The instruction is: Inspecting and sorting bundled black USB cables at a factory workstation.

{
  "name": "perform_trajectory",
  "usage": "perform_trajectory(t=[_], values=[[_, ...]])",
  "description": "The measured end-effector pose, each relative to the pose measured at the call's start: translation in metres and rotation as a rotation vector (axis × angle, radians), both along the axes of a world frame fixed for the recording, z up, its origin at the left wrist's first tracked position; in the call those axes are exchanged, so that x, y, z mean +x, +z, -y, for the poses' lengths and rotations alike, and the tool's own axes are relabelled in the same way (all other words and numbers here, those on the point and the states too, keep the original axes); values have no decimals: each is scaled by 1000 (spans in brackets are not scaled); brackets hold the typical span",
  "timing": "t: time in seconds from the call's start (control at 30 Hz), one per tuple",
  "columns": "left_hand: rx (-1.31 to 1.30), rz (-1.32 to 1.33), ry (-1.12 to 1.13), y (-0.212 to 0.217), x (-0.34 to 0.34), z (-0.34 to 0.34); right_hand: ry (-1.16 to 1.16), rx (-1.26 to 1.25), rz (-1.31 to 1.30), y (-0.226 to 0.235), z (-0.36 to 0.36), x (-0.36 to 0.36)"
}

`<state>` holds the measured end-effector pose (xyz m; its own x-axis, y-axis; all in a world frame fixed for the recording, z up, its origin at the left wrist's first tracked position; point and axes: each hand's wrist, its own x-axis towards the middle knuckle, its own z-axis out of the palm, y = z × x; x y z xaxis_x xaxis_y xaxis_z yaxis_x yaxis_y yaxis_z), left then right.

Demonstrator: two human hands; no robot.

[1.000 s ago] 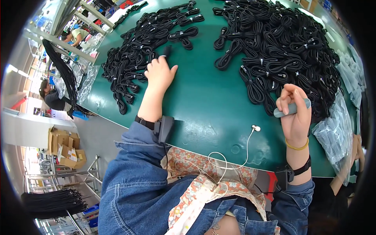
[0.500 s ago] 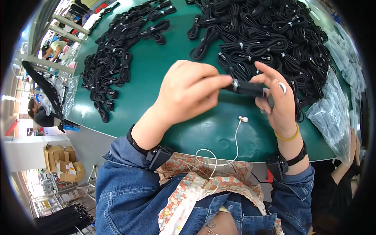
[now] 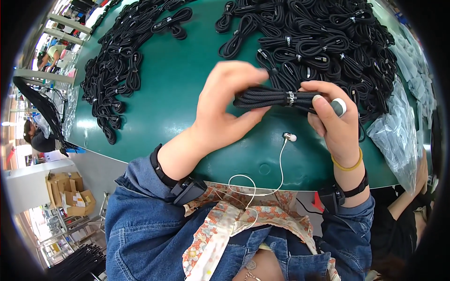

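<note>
A coiled black braided cable [image 3: 262,98] with a printed strap round its middle is held up over the table, lying crosswise. My right hand [image 3: 335,112] is closed on its right end, thumb in front. A white and grey rounded piece [image 3: 339,107] shows at that hand's fingers; its kind I cannot make out. My left hand [image 3: 220,100] curves round the coil's left end with thumb and fingers apart. The thumb lies at the coil's lower side, and the raised fingertips above it are blurred.
Many coiled black cables [image 3: 323,37] are heaped at the far right, and more bundles [image 3: 119,61] lie along the left of the green table [image 3: 183,70]. White earphones [image 3: 289,136] rest near the front edge. A clear plastic bag [image 3: 396,136] lies at right, beside another person's arm [image 3: 408,199].
The coil has come into clear sight, with its left end showing between my hands. My left hand has gone from pinched fingers at the strap to a spread thumb and fingers.
</note>
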<state>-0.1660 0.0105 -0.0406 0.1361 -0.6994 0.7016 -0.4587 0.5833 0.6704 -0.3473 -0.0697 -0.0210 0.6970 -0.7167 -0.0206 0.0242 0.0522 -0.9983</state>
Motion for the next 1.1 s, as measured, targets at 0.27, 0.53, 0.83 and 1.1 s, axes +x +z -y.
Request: perform_trajectory(t=[0.27,0.53,0.83,1.1], values=[[500,-538,-214,12,-2,-9,-70,-395,75,-3,-2,2],[451,-523,-183,15,0,-16,26,-258,297,-2,-3,2],[458,-496,-213,17,0,-20,19,-390,190,-4,-1,-5],[487,-470,-278,12,-2,-18,-127,-312,62,5,-8,-6]])
